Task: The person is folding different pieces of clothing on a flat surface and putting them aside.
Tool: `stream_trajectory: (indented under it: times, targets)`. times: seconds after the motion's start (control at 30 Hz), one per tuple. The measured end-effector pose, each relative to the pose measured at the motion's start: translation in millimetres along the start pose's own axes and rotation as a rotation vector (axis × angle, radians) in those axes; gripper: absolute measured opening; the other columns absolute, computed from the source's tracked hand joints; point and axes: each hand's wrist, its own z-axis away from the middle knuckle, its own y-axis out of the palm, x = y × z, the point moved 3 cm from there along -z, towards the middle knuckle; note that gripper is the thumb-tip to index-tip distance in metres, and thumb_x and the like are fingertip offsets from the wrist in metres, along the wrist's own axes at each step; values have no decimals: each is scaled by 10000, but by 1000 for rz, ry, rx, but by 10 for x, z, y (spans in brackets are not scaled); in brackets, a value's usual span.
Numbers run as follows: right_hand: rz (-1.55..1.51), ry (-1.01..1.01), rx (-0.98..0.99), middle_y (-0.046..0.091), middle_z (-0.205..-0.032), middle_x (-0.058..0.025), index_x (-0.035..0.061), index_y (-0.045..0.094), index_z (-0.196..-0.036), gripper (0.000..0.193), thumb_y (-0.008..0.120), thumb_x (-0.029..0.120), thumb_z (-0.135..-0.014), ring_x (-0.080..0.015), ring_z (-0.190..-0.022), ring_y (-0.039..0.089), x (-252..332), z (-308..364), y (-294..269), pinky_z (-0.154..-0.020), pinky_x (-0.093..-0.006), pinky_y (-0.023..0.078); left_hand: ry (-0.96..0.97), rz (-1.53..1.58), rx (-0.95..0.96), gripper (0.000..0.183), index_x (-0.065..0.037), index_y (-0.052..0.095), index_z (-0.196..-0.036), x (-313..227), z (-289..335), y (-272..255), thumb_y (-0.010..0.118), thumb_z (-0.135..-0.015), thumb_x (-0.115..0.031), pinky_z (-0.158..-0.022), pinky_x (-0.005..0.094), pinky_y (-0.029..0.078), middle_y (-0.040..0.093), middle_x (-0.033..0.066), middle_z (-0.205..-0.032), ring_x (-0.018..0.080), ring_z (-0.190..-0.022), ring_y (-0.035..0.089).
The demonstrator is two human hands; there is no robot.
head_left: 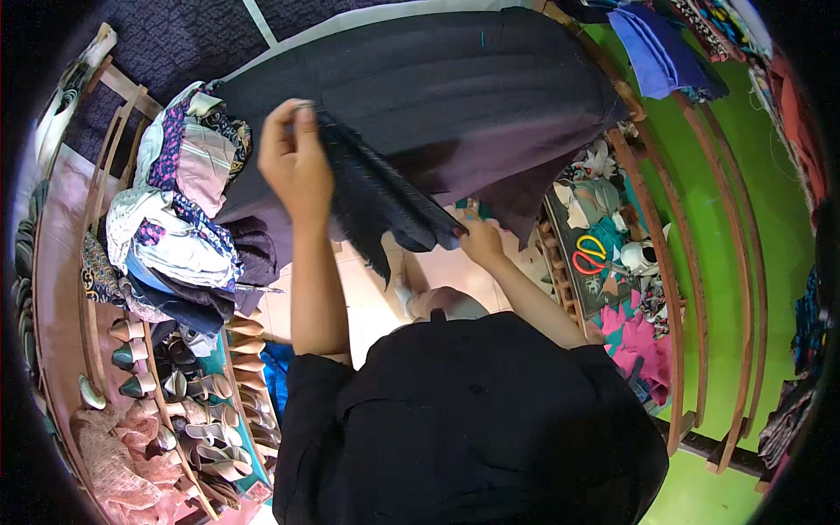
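Between my two hands stretches a length of black fabric (376, 179) with a frayed edge, hanging at a slant. My left hand (297, 166) is raised and pinches its upper end between thumb and fingers. Lower and to the right, my right hand (481, 241) grips the other end. Beyond them a large dark cloth (455, 70) is spread over a surface, its near side draping down in front of me. Whether the piece I hold is joined to that cloth, I cannot tell.
At left lies a heap of patterned and white cloths (179, 232), above racks of shoes (214, 429). Scissors (589, 254) with red and yellow handles lie among fabric scraps on the right, near pink pieces (634, 346). Wooden rails (652, 262) and folded blue cloth (652, 52) stand farther right.
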Motion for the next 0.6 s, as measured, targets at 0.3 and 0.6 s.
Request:
stream_trajectory:
  times: [0.3,0.6]
  targets:
    - [-618,35,-112,610,-867,-77,-6,597,-930,261,661,148,-729,-151,-821,568,-502,-357,-907,-757,-272,434,-120,-196,-111,177,23,563,-908,461,-163,-876,518,-868,-144,-691,212,395,560,36,-825,101,-763,497]
    - [-574,-469,13,552,-1079,-130,49,534,-1063,462,708,184,-656,-233,-1034,514,1231,-450,-431,-839,-348,412,127,-153,345,55,-2,573,-832,-317,268,-171,573,-782,-23,-577,237,409,539,78,-782,157,-655,520]
